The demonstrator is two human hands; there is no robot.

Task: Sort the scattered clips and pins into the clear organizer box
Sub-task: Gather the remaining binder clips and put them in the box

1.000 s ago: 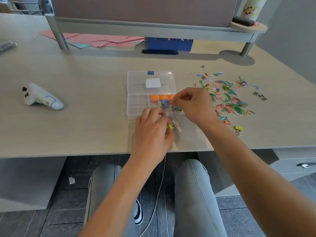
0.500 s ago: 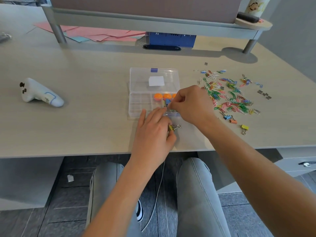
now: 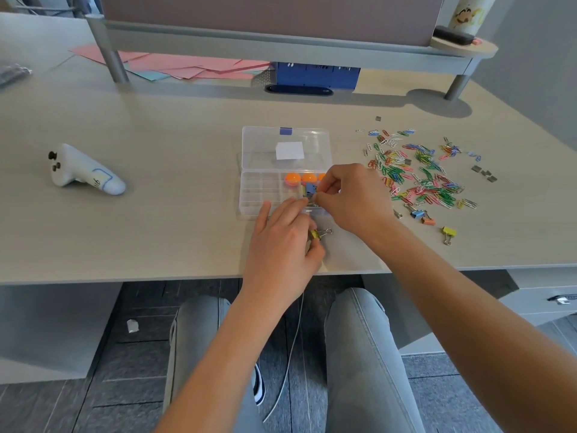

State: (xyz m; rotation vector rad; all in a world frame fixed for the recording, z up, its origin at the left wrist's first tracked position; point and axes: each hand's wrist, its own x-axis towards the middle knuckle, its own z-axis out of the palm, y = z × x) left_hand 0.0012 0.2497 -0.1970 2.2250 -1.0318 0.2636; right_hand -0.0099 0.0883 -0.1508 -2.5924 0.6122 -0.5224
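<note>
Right hand (image 3: 352,198) lowered, fingers (image 3: 324,186) pinching blue clip (image 3: 310,188)

Multicoloured paper clips (image 3: 418,173), clear organizer box (image 3: 265,189)

The clear organizer box (image 3: 268,182) lies open and flat, its lid folded back on the far side with a white label and a small blue latch. Inside its near half, the right-hand compartments hold orange round pins (image 3: 293,178) and a blue binder clip (image 3: 310,187). Just in front of the box lies a yellow binder clip (image 3: 316,234). To the right of the box, colourful paper clips (image 3: 415,173) are scattered in a loose heap, with blue (image 3: 416,213), orange (image 3: 427,220) and yellow (image 3: 448,231) binder clips at its near edge.
</note>
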